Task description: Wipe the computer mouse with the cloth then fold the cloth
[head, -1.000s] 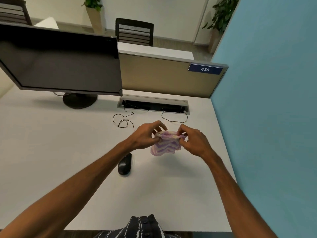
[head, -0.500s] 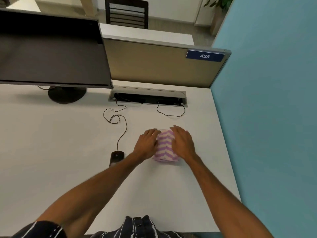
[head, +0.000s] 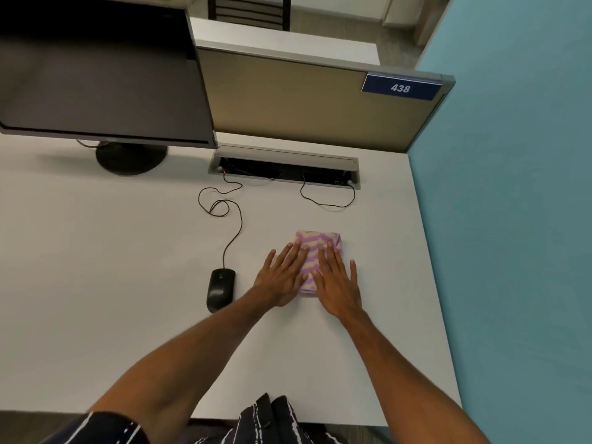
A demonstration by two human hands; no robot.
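Note:
A folded cloth with purple and cream zigzag stripes lies flat on the white desk. My left hand rests palm down on its left side, fingers spread. My right hand lies palm down on its right side, also flat with fingers apart. Neither hand grips the cloth; both press on top of it and hide its near part. A black wired computer mouse sits on the desk just left of my left hand, not touching it. Its cable runs away toward the back.
A dark monitor on a round stand fills the back left. A cable slot is set in the desk at the back, under a beige partition. A blue wall borders the desk's right edge.
One second ago both hands held the cloth up in the air between fingertips. They then laid it on the desk, and both palms now rest flat on it, a little nearer to me.

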